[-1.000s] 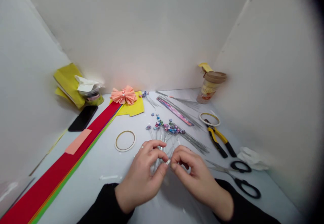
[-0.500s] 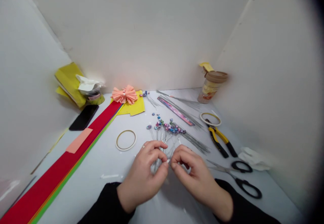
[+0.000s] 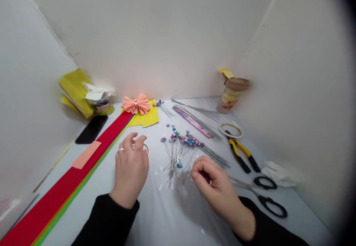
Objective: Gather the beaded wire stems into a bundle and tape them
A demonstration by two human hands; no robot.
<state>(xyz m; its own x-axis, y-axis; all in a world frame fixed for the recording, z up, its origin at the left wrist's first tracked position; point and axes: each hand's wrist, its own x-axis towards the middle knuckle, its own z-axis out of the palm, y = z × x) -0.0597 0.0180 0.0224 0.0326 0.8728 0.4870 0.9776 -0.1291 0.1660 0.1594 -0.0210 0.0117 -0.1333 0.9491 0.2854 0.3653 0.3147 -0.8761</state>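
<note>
From here I see my left hand (image 3: 130, 168) at the middle of the desk (image 3: 150, 201), its fingers (image 3: 136, 140) curled down over a thin roll of pale tape (image 3: 146, 148). They seem to grasp its rim, and a silver ring (image 3: 120, 149) sits on one finger. My right hand (image 3: 210, 179) hangs just right of a loose bunch of thin wire stems tipped with blue and pink beads (image 3: 178, 153), which lies fanned out on the desk near its centre. The fingers of that hand (image 3: 198, 168) are loosely curled inward, and I cannot tell whether they pinch anything. Beyond the bunch, toward the far edge, lie a bundle of bare grey wires (image 3: 198, 118) and a shiny pink strip (image 3: 191, 123). Along the right edge are yellow-and-black pliers (image 3: 239, 153), a second roll of tape (image 3: 230, 130) and black-handled scissors (image 3: 265, 197), with crumpled white tissue (image 3: 278, 175) beside them. A tall lidded cup (image 3: 232, 95) stands in the far right corner. Long red and green paper strips (image 3: 63, 190) run along the left side, beside a black phone (image 3: 91, 129). A peach paper rosette (image 3: 136, 104) rests on yellow paper (image 3: 147, 116) at the far edge.
</note>
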